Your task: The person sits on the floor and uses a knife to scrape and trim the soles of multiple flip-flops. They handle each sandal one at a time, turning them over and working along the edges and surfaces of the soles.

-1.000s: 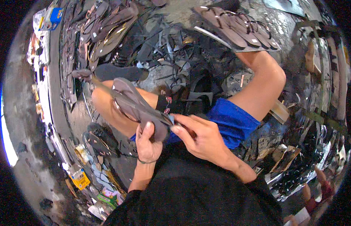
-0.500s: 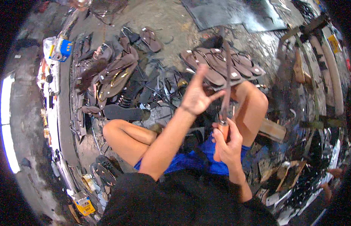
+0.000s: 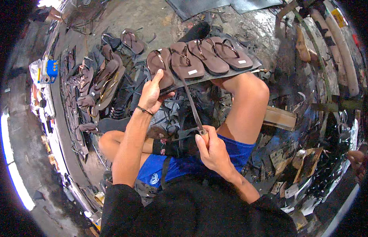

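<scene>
The left hand (image 3: 152, 93) lay on the leftmost sandal (image 3: 160, 73) of a row of four brown sandals on a dark board (image 3: 215, 76). Its fingers were spread over the sandal's heel end, thumb out to the right by the board's near edge. The board rested on the person's raised right knee (image 3: 253, 93) and reached out to the left past it, tilted a little, with the sandals lying side by side, straps up. Two of them carried small pale labels.

The right hand (image 3: 213, 152) sat lower, over the lap, with its fingers closed round the pale handle of a long thin tool (image 3: 192, 106). The blade ran up and slightly left from the fist to the board's near edge, ending just beside the left thumb; whether its tip touched the board could not be told.

Under both hands were blue shorts (image 3: 180, 166) and a black shirt (image 3: 192, 209). The left leg was folded across, knee to the left.

On the floor (image 3: 160, 15) to the left lay a heap of more sandals (image 3: 101, 83) and loose straps, dark brown and black, some stacked. Two more sandals lay apart farther up. A blue and white box (image 3: 51, 70) stood at the far left. Dark sheets (image 3: 215, 6) lay at the top. A wooden block (image 3: 281, 117) sat just right of the right thigh, and scraps littered the floor at lower right.
</scene>
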`<move>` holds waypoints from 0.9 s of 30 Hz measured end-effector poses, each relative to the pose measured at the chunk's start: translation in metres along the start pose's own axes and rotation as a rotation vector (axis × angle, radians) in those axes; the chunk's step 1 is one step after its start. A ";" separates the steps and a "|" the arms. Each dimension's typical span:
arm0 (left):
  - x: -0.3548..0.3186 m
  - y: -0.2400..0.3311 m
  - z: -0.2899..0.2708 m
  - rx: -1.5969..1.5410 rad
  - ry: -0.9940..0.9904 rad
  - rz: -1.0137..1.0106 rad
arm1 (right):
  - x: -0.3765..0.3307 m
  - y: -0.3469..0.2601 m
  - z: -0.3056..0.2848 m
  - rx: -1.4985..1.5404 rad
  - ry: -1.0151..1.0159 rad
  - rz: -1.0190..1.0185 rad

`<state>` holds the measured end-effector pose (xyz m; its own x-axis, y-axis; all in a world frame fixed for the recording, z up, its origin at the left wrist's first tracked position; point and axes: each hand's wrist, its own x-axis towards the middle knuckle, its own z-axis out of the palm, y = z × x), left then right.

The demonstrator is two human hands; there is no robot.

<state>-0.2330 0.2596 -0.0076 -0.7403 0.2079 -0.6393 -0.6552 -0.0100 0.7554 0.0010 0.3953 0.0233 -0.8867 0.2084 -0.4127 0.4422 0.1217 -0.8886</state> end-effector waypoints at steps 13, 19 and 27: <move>-0.024 -0.034 0.018 -0.185 -0.079 -0.010 | 0.091 0.018 0.029 -0.241 0.048 -0.121; -0.037 -0.052 0.041 -0.389 -0.017 -0.027 | 0.124 0.024 0.035 -0.510 -0.010 -0.056; -0.033 -0.049 0.037 -0.415 -0.065 -0.042 | 0.209 0.105 0.054 -0.532 0.015 -0.342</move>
<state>-0.1709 0.2894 -0.0184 -0.7094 0.2778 -0.6478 -0.6995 -0.3902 0.5987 -0.1456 0.3990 -0.1672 -0.9895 0.0854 -0.1164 0.1439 0.6492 -0.7469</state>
